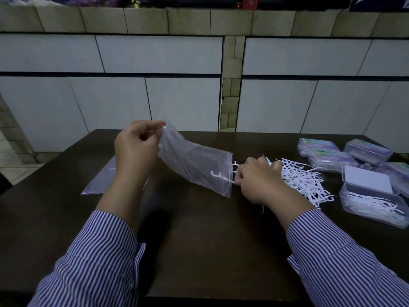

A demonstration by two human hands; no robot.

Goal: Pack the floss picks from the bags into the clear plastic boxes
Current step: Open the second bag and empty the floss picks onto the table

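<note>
- left hand (137, 147) pinches the closed end of a clear bag (194, 165), lifting it so the mouth tilts down toward the table (199, 240).
- right hand (259, 180) is curled at the bag's mouth, drawing out the last floss picks (221, 175).
- more picks lie in a loose pile (305, 180) just beyond it.
- an open box (374, 202), part filled, sits nearby.
- the picks look light, thin and tangle-prone; best gathered in small aligned bunches by the handles.

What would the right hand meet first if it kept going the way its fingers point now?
The right hand points left at the mouth of the clear zip bag, so it would likely enter that opening and meet the last floss pick inside first; depth is uncertain.
</note>
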